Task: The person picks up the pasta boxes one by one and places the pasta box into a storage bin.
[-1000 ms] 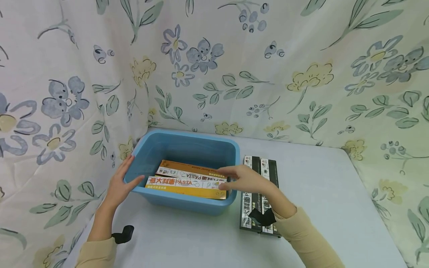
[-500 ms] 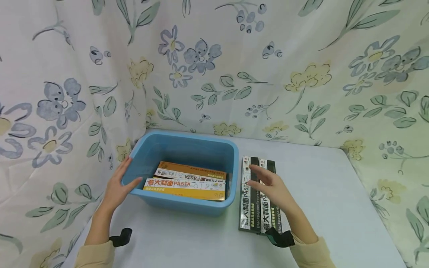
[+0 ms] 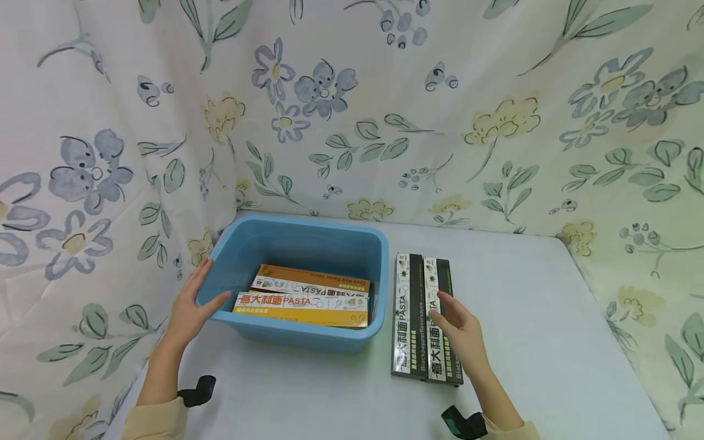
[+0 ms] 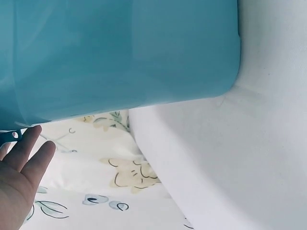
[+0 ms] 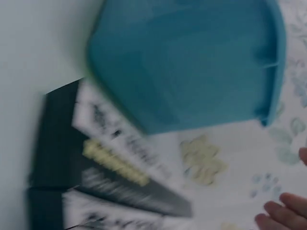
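Note:
My left hand (image 3: 189,308) rests at the left corner of a blue plastic bin (image 3: 297,340), its fingers fairly straight along the rim. In the left wrist view its fingertips (image 4: 45,151) lie right by the rim. Inside the bin are a yellow-and-white pasta box (image 3: 301,310) and, behind it, a brown-and-white pasta box (image 3: 319,276). Two black-and-white pasta boxes lie side by side to the bin's right: a left one (image 3: 403,330) and a right one (image 3: 436,351). My right hand (image 3: 464,333) holds nothing, relaxed and overlapping the right black box in the head view.
A white-covered table (image 3: 528,318) carries everything. Floral curtains (image 3: 440,153) hang close behind the bin and on its left. A dark edge of another item shows at the bin's right inner end (image 3: 373,299).
My right hand has left the yellow pasta box in the bin and moved right, over the black boxes. The left hand stays at the bin's rim.

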{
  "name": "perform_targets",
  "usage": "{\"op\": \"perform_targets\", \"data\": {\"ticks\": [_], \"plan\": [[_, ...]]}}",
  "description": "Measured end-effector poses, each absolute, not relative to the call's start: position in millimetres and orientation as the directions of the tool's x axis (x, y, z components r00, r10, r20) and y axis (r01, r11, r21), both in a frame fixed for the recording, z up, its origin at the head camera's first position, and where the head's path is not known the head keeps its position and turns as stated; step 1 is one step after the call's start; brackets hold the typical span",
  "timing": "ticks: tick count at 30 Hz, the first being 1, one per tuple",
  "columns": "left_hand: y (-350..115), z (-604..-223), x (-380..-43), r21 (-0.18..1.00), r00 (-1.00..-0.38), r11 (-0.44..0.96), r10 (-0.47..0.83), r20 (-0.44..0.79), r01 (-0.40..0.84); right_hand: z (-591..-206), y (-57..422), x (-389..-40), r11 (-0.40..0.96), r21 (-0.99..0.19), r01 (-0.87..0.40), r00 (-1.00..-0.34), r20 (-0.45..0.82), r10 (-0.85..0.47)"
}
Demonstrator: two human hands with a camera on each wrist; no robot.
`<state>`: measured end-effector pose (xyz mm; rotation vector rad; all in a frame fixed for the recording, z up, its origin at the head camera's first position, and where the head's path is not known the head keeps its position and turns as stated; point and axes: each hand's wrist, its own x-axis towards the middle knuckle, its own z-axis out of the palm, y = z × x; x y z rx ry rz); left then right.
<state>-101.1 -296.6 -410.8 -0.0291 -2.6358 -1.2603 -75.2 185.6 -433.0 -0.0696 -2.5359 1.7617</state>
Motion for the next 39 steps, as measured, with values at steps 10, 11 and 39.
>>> {"op": "perform_targets", "data": {"ticks": [10, 11, 39], "plan": [[-298.1, -412.4, -100.7, 0.763, -0.973, 0.635, -0.074, 0.220, 0.124, -484.3, 204.2, -51.1, 0.453, -0.868, 0.202, -0.962, -0.091, 0.256], [-298.2, -412.0, -100.6, 0.762, -0.973, 0.636, -0.074, 0.218, 0.122, -486.8, 204.8, -49.4, 0.471, -0.853, 0.224, -0.961, -0.112, 0.254], [-296.0, -412.5, -101.7, 0.769, -0.975, 0.631, -0.086, 0.203, 0.104, -512.0, 232.1, -44.1, 0.592, -0.708, 0.385, -0.922, -0.316, 0.221]]}}
